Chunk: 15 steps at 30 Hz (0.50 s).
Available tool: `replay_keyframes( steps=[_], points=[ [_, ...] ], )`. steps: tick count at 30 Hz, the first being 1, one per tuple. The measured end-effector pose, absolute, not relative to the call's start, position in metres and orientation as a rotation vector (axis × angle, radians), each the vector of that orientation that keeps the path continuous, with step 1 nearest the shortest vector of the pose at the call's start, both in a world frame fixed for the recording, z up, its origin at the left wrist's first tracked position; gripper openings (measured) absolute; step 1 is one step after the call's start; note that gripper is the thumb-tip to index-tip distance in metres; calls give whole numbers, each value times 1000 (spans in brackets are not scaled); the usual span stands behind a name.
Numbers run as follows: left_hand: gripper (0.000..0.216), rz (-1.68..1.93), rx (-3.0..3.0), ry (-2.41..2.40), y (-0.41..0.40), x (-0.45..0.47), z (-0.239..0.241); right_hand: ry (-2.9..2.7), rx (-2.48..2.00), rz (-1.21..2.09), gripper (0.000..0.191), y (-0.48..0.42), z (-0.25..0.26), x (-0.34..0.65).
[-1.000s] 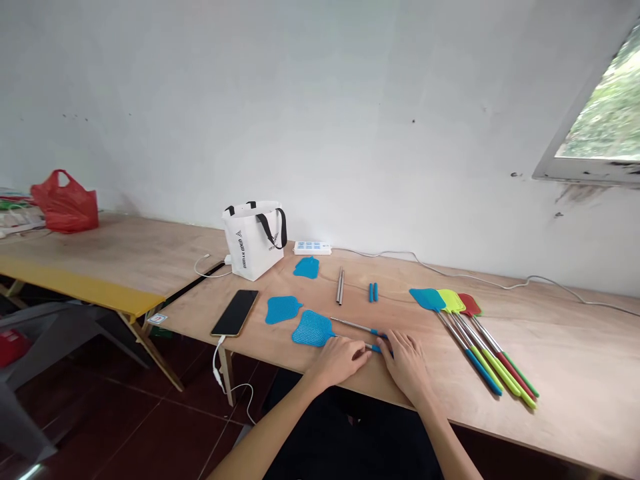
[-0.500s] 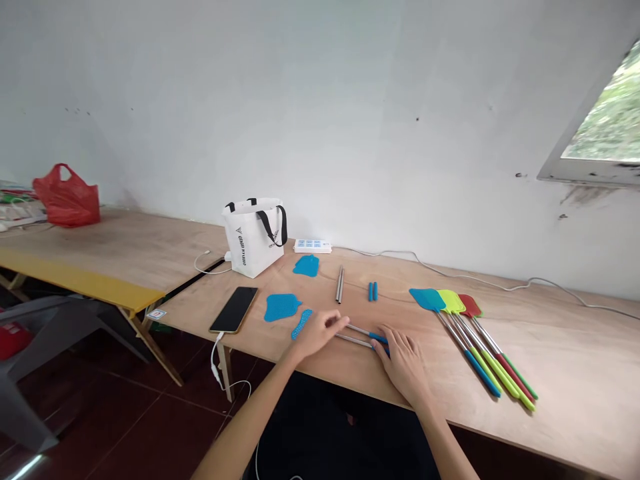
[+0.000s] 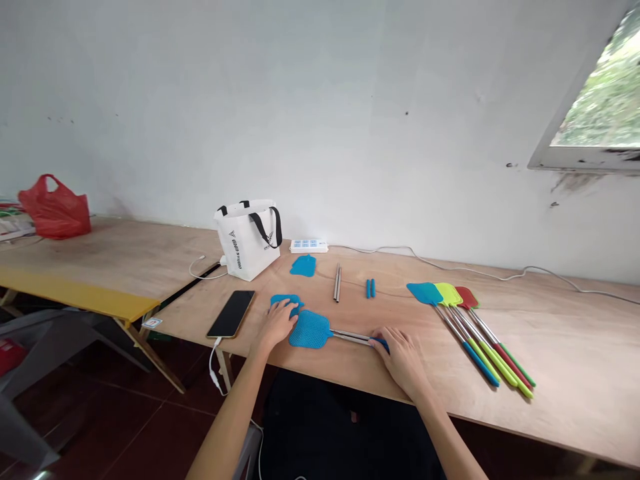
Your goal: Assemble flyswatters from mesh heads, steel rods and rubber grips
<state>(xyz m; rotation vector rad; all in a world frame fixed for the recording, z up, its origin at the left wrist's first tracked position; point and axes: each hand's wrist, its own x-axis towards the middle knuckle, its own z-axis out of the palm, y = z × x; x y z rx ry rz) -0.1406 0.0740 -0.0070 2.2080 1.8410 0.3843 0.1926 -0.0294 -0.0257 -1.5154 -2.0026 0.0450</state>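
— What's closest to the person?
— The right hand (image 3: 400, 353), closed over the blue handles (image 3: 383, 345) near the front edge of the tabletop (image 3: 565, 347). Steel shafts (image 3: 353, 337) run left from it, nearly side by side, to a blue swatter head (image 3: 310, 330) lying flat.
— And the left hand (image 3: 277, 325)?
— Its fingers lie over a loose blue head (image 3: 295, 300) just beyond that one. Whether they pinch it or only rest there, I cannot tell.
— So how far along is it?
— One shaft seems to meet the near head; the loose one looks unjoined, so I'd call this pair half assembled.
— What looks finished?
— The fanned swatters (image 3: 485, 361) on the right, in blue, lime, red and green, each with head, shaft and handle together.
— And left to do?
— Farther back lie bare steel tubes (image 3: 337, 285), two short blue sleeves (image 3: 371, 289) and, beyond them, more blue swatter heads (image 3: 303, 265), overlapping near the power strip (image 3: 309, 246). Those parts look untouched.
— What differs from half a second ago?
— Then the left hand was over the shafts, hiding much of the near head, and the shafts were spread apart. Now that head shows fully and the shafts are together. The right hand has stayed at the handles.
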Motion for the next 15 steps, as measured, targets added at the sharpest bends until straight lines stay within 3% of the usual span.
replay_keyframes(
  steps=[6,15],
  points=[
    [26,506,2201,1811,77,-142,-5,-2031,-1524,-65,33,-29,-32,192],
    [76,418,2033,2061,77,-144,-7,-1995,-1556,-125,31,-29,-34,194]
  ],
)
